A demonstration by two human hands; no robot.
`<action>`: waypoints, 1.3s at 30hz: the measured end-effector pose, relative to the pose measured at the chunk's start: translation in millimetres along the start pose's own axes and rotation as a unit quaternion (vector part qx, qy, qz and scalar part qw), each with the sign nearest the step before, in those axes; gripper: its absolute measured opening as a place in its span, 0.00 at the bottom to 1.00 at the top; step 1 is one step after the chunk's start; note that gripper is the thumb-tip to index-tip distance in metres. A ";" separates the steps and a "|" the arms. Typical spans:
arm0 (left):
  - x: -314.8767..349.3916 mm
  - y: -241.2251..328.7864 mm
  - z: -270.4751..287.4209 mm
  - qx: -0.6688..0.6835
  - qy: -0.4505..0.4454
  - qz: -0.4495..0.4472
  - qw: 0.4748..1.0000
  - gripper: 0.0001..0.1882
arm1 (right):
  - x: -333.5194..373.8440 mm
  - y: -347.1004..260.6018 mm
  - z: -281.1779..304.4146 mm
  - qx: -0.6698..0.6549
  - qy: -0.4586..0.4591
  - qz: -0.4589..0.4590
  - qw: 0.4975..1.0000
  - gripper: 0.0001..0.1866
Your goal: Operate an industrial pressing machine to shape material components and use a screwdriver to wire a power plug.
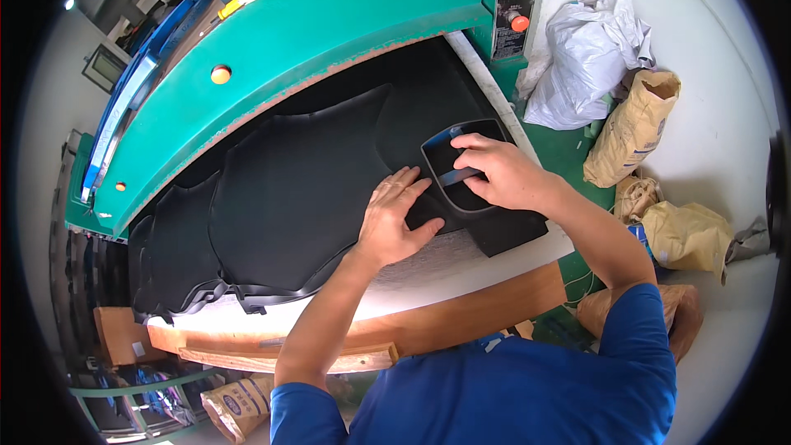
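Note:
A cutting die, a dark metal band bent into a rounded frame with a crossbar, stands at the right end of a black sheet. My right hand is closed on its crossbar from above, fingers reaching inside the frame. Just left of the die my left hand lies flat on the sheet, fingers stretched and thumb spread. The sheet looks like leather, with a wavy, irregular near edge. It rests on a white cutting board.
A green press beam with orange buttons arches over the sheet's far side. A control panel with a red knob stands at the back right. Along the right wall sit a white sack and several paper bags. Wooden boards edge the near side.

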State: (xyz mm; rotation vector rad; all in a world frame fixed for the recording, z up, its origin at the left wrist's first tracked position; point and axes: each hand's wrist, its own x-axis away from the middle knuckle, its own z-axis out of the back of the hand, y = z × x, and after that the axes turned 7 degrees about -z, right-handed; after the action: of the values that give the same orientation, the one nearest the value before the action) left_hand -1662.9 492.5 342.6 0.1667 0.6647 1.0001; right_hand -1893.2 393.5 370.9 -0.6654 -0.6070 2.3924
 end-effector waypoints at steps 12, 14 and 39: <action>-0.1 8.7 1.1 -0.031 -0.032 0.008 0.999 0.28 | 7.2 -2.6 -6.1 -0.013 0.034 0.007 0.999 0.10; 1.4 7.6 0.9 -0.029 -0.036 0.013 0.999 0.28 | 6.9 -3.6 -6.2 -0.020 0.024 0.000 1.000 0.10; -0.1 12.1 -3.2 -0.022 -0.020 0.026 0.999 0.30 | 6.5 45.7 -10.7 -0.190 0.239 -0.124 0.944 0.09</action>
State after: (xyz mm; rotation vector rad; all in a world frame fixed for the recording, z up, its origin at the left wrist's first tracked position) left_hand -1673.6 498.5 345.2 0.1661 0.6033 1.0581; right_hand -1910.0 367.1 335.4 -1.2094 -0.8825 1.7975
